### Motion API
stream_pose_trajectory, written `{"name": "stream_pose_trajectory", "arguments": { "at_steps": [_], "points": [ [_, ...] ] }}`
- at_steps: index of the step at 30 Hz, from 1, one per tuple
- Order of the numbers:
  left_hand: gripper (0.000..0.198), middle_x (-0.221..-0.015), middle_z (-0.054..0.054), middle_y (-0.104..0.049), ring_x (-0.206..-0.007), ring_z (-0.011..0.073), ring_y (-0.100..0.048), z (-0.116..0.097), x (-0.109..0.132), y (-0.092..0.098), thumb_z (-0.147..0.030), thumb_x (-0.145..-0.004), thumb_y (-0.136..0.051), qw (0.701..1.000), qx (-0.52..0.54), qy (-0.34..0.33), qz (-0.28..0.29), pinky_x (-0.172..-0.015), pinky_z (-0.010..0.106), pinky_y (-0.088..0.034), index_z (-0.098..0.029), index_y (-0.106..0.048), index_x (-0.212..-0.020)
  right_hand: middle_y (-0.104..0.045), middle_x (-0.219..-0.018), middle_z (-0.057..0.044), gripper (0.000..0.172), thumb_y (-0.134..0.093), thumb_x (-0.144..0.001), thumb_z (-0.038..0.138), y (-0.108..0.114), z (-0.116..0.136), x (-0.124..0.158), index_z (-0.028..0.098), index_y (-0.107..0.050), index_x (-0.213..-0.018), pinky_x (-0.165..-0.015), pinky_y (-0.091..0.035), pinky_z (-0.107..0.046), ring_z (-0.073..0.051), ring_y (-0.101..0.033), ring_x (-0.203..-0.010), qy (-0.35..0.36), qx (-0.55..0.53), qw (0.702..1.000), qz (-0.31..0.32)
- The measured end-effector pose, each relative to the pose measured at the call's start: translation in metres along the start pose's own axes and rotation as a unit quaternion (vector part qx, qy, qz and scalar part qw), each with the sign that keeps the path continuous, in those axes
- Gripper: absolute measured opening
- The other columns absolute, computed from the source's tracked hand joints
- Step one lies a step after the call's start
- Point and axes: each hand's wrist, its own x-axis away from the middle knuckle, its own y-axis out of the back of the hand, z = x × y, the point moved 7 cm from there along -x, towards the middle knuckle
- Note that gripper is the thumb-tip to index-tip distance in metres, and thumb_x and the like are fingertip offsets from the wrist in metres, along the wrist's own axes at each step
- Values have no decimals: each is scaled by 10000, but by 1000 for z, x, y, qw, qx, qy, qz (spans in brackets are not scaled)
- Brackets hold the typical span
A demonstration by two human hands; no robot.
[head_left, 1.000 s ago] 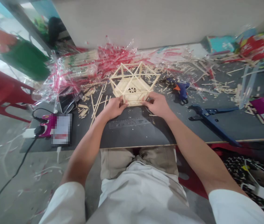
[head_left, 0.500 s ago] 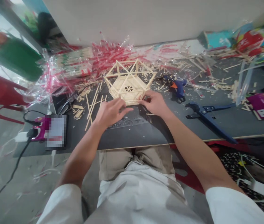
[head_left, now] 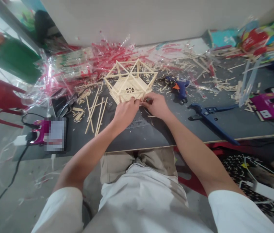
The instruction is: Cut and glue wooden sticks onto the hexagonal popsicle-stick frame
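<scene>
A hexagonal frame of pale wooden sticks [head_left: 130, 83] stands on the dark work board [head_left: 224, 124]. My left hand [head_left: 125, 113] and my right hand [head_left: 155, 105] meet at the frame's near edge, fingertips pinched together close to each other. Both press on the frame's lower front rim. Whether a small stick sits between the fingers is hidden. A transparent ruler [head_left: 139, 123] lies on the board just under my hands.
Loose long sticks [head_left: 94, 113] lie left of the frame. A blue glue gun [head_left: 180, 87] and blue long-handled cutters [head_left: 209, 118] lie to the right. Red-and-clear plastic wrappers [head_left: 83, 68] heap at the back left. A magenta device [head_left: 42, 134] with a cable sits at the left.
My left hand let go of the frame's left corner, drew back, then came in beside my right hand at the front edge. The view shifted slightly.
</scene>
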Motion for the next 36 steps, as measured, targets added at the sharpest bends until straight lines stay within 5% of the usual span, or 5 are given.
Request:
{"name": "stream_pose_trajectory", "arguments": {
  "at_steps": [14,23,26,30,36],
  "points": [
    [316,-1150,138,-719,-814,217,-680,16,1,-9,-90,-975,-456,993,82,15,-79,-571,310,-353,-175,-710,-1142,-766,-983,-70,147,-816,-782,311,6,-1,1,203,-783,-875,-773,-520,-364,-183,-631,-746,-50,18,998,38],
    [284,-1061,121,-760,-988,245,-661,9,26,17,-70,-1001,-472,984,25,-113,-136,-651,313,-457,-174,-712,-1113,-785,-1069,-116,485,-739,-809,654,146,-8,86,249,-802,-1068,-876,-566,-474,-264,-709,-837,-134,128,983,-19],
    [239,-930,109,-750,-966,254,-650,0,36,23,-148,-1048,-456,976,50,-164,-134,-794,363,-512,-185,-689,-1006,-689,-1354,-215,660,-658,-869,736,191,-36,127,213,-737,-1265,-1138,-437,-486,-342,-625,-1282,-104,289,951,-34],
    [254,-848,76,-717,-676,192,-616,0,38,11,-232,-1087,-377,984,111,-129,-54,-622,312,-415,-184,-618,-1019,-412,-1654,-251,852,-707,-893,656,203,-93,157,185,-507,-1574,-1240,-273,-457,-324,-253,-1614,-151,369,915,55],
    [295,-1005,100,-744,-740,186,-666,1,38,5,-306,-1103,-331,968,217,-121,-32,-635,292,-426,-175,-595,-1091,-517,-1513,-341,732,-535,-1014,521,196,-96,154,48,-481,-1570,-1180,-347,-470,-383,-472,-1440,-115,464,874,89]
  ]
}}
